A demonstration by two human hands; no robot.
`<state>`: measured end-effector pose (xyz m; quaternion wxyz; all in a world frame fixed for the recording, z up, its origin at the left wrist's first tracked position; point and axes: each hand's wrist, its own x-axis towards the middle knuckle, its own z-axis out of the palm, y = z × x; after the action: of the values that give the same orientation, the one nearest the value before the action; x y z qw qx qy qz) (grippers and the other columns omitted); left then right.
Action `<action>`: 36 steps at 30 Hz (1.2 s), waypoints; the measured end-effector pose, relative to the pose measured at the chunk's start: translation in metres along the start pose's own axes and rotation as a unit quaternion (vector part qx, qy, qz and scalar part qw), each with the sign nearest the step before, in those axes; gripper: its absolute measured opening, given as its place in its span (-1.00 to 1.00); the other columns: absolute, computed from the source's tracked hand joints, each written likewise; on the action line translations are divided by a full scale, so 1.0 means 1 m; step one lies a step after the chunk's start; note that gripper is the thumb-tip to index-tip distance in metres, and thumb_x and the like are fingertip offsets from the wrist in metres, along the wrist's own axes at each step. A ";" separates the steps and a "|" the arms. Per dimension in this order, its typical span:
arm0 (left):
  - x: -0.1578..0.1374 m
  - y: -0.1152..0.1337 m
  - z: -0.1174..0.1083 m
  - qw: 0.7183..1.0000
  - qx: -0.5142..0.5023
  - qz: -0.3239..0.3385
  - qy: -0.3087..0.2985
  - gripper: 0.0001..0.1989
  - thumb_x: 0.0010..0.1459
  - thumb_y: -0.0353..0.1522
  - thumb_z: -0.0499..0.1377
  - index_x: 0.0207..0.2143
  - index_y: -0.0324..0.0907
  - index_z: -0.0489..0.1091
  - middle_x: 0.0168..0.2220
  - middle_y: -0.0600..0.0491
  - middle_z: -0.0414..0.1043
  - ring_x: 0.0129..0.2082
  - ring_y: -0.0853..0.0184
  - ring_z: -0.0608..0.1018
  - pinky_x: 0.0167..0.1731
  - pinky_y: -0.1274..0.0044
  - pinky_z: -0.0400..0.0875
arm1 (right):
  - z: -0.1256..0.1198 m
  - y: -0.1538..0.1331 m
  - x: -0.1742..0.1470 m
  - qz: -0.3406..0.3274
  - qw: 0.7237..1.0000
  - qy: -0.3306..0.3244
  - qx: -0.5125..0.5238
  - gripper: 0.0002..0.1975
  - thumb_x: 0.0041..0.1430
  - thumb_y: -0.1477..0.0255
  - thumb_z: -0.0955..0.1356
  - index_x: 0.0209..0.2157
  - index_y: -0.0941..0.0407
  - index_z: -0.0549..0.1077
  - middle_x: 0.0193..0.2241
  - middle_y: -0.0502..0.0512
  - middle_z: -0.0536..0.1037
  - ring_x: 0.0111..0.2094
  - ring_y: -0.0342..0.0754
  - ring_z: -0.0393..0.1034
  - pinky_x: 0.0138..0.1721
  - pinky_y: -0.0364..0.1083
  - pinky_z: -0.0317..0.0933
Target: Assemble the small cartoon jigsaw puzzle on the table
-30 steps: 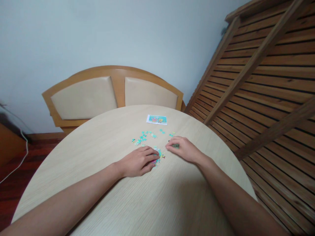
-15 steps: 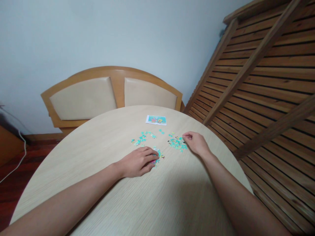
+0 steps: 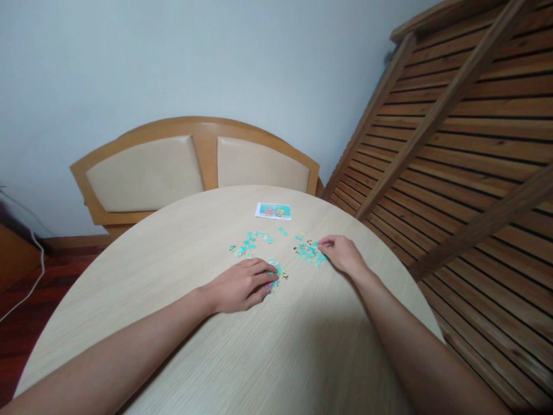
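My left hand (image 3: 242, 283) lies palm down with its fingers apart, the tips resting on a small pile of jigsaw pieces (image 3: 275, 268) in turquoise, pink and yellow. Part of that pile is hidden under the fingers. At the right edge of another pile of mostly turquoise jigsaw pieces (image 3: 308, 252) is my right hand (image 3: 340, 252), thumb and index finger pinched together. Whatever is between those fingertips is too small to make out. A loose arc of turquoise jigsaw pieces (image 3: 249, 241) lies beyond my left hand.
A printed picture card (image 3: 273, 211) with cartoon figures lies toward the far side of the round wooden table (image 3: 173, 248). Behind the table stands a padded wooden board (image 3: 207, 153) against the wall. Wooden slats (image 3: 466, 138) lean at the right, and a white cable (image 3: 41, 271) hangs at left.
My right hand has shifted slightly left and down, so its pinched fingertips reach over the edge of the right pile. The left hand has stayed in place on its pieces.
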<state>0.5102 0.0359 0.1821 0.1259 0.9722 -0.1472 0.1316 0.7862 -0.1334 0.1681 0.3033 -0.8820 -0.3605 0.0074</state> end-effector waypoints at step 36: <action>0.001 0.001 -0.001 1.000 -0.007 0.008 0.016 -0.67 0.36 -0.34 0.02 0.12 -0.16 0.37 0.05 -0.11 0.44 0.06 0.16 0.46 0.08 0.29 0.37 | 0.002 -0.025 -0.008 -0.143 0.989 0.009 0.048 -0.70 0.36 0.27 0.24 -0.21 0.07 0.56 -0.33 0.10 0.63 -0.27 0.04 0.47 -0.15 -0.01 0.25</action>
<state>0.5106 0.0354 0.1830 0.1337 0.9680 -0.1535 0.1468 0.7637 -0.1233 0.1785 0.3463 -0.8059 -0.4795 -0.0263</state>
